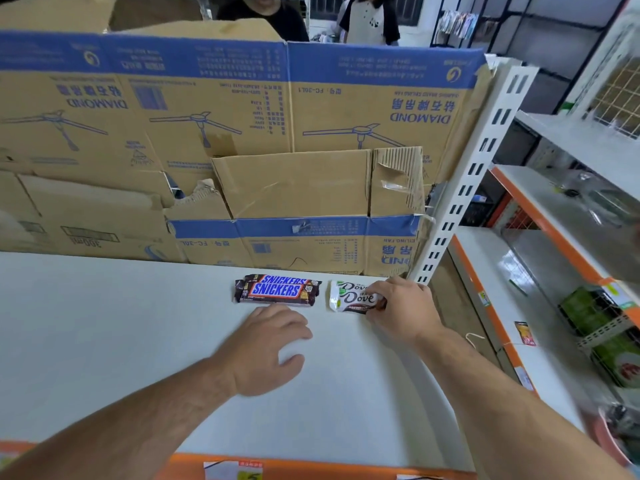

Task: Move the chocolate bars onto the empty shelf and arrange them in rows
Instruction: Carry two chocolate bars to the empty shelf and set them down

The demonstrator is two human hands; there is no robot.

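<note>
Right hand [403, 308] fingers pinching glossy white Dove bars [351, 297]; left hand [268, 348] flat, open on matte shelf [104, 341]; Snickers bars [277, 289] stacked.

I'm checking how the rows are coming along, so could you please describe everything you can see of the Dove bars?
The Dove bars look like two white glossy wrapped bars, one overlapping the other, with the brand in dark script and a brown band along the near edge. They lie flat on the white shelf near its back right corner, right of the Snickers bars with a gap between. The right hand covers their right end, fingers on the wrapper.
</note>
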